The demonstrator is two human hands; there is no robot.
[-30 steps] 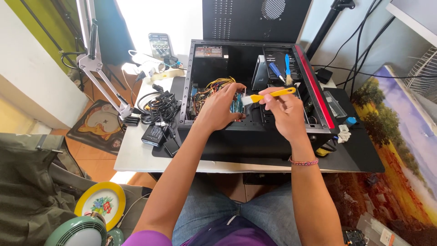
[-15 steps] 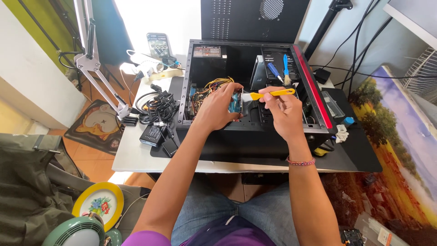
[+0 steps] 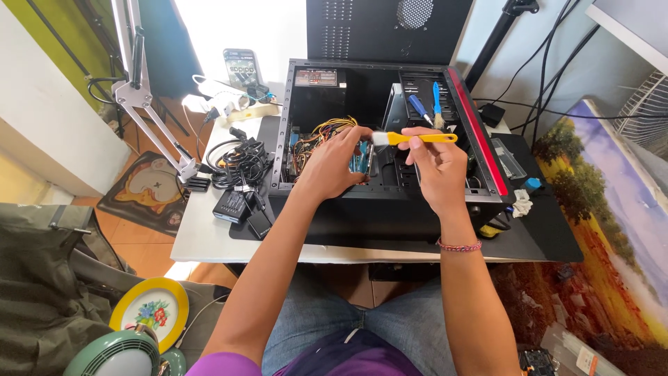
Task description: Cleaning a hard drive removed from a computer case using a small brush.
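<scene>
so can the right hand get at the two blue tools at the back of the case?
Probably yes: the right hand is near the blue tools, with no obstacle visible, but it holds the yellow brush.

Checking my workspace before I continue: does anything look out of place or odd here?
Two blue-handled tools lie loose inside the open PC case, and a crumpled wipe sits by its red edge. Nothing looks damaged or spilled.

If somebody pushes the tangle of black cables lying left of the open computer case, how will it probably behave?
The tangle of black cables looks floppy, so it would probably deform and drag rather than slide as one piece. The loops seem interlocked and run toward the black power adapter, so pushing may pull that along. It lies on the white table near the edge, so loops might slip off.
</scene>
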